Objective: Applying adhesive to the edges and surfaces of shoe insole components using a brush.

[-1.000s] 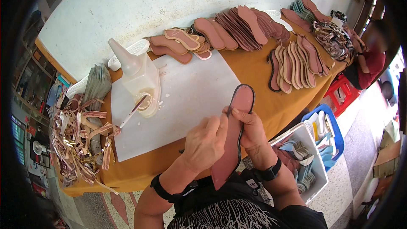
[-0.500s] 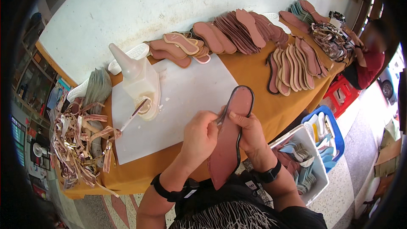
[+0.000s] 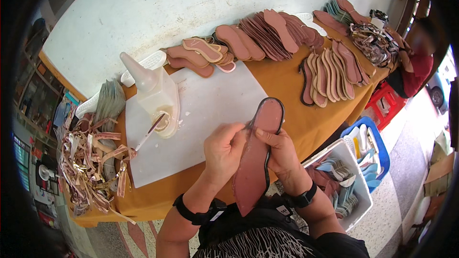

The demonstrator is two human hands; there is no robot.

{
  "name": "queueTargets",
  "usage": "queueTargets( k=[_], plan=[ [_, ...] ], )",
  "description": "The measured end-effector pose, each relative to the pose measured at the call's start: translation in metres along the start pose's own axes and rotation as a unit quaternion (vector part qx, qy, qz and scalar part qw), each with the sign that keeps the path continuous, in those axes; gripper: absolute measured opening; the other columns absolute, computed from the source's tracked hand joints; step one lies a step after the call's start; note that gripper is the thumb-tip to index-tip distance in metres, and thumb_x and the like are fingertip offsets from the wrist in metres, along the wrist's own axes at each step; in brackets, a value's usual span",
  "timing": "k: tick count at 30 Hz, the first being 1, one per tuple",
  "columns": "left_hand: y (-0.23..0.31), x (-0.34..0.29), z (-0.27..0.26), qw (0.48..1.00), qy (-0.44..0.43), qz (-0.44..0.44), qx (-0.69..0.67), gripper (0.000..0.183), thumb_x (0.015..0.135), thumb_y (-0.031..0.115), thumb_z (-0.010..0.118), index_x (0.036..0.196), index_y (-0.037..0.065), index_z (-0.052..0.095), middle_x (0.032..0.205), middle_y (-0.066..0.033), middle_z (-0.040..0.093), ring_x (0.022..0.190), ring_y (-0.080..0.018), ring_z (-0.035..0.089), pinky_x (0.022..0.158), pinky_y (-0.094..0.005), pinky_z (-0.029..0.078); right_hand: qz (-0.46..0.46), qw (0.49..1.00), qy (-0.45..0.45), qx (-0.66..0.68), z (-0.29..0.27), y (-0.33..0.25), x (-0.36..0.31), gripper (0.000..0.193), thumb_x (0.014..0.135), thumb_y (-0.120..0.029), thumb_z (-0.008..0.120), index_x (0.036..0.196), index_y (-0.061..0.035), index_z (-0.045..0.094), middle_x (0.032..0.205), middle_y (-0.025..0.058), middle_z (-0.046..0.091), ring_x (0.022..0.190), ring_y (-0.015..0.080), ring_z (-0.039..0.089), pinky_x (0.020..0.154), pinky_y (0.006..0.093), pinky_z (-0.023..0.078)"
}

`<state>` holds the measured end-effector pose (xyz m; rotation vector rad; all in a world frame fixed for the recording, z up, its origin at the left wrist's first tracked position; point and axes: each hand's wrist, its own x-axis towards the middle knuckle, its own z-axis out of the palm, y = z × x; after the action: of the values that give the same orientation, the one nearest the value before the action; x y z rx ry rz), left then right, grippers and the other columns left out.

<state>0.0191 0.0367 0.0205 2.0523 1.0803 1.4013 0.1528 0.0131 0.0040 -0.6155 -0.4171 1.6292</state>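
Observation:
A reddish-brown shoe insole is held up in front of me, its rounded end away from me and its pointed end near my body. Black edging runs round the rounded end and down the right side. My right hand grips the insole's right side, thumb flat on its face. At the left edge, close to the rounded end, the fingers of my left hand pinch the black edging; the fingertips are partly hidden.
A glue container with a brush stands on a white sheet. Stacked insoles line the back of the cloth-covered table. Strip trimmings heap at left. A white crate and blue basket stand right; beyond sits a person.
My left hand has shifted slightly left and its fingers have turned along the insole's edge. The insole and my right hand have moved slightly left.

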Motion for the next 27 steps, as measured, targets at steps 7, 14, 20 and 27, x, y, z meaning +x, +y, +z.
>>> queueTargets(
  k=[7, 14, 20, 27],
  plan=[
    [-0.0009, 0.0026, 0.0036, 1.0, 0.021, 0.003, -0.005, 0.013, 0.072, -0.004, 0.055, 0.084, 0.002, 0.056, 0.075, -0.011, 0.056, 0.058, -0.0246, 0.054, 0.053, -0.0295, 0.043, 0.019, 1.0, 0.011, -0.005, 0.0025, 0.0021, -0.0018, 0.016, 0.08, -0.006, 0.056, 0.094, 0.0021, 0.056, 0.089, 0.0078, 0.059, 0.079, 0.0163, 0.057, 0.07, 0.0289, 0.048],
    [-0.0016, 0.0033, 0.0042, 1.0, 0.012, -0.017, 0.009, 0.014, 0.072, -0.002, 0.056, 0.085, 0.003, 0.057, 0.07, -0.0116, 0.057, 0.057, -0.0231, 0.056, 0.052, -0.0284, 0.044, 0.005, 1.0, 0.004, -0.007, 0.0057, 0.0028, -0.0027, 0.018, 0.08, -0.005, 0.056, 0.097, 0.0013, 0.055, 0.091, 0.0076, 0.059, 0.08, 0.0161, 0.057, 0.07, 0.0287, 0.047],
    [-0.0024, 0.0034, 0.0024, 0.998, 0.001, -0.059, 0.002, 0.013, 0.072, -0.002, 0.056, 0.084, 0.003, 0.057, 0.071, -0.0126, 0.058, 0.059, -0.0231, 0.058, 0.053, -0.028, 0.045, -0.007, 1.0, 0.007, -0.018, 0.0042, 0.0062, -0.0017, 0.019, 0.08, -0.005, 0.056, 0.098, 0.0012, 0.053, 0.09, 0.0065, 0.058, 0.079, 0.0155, 0.056, 0.069, 0.0269, 0.046],
    [-0.0043, 0.0088, 0.005, 0.998, 0.029, -0.038, -0.036, 0.01, 0.074, -0.005, 0.054, 0.083, -0.002, 0.056, 0.077, -0.0057, 0.054, 0.062, -0.0091, 0.048, 0.053, -0.0215, 0.039, -0.012, 0.999, -0.029, -0.03, -0.0001, 0.0098, 0.0021, 0.016, 0.079, -0.006, 0.057, 0.094, 0.0006, 0.055, 0.086, 0.006, 0.058, 0.077, 0.015, 0.056, 0.068, 0.0266, 0.046]
  ],
)
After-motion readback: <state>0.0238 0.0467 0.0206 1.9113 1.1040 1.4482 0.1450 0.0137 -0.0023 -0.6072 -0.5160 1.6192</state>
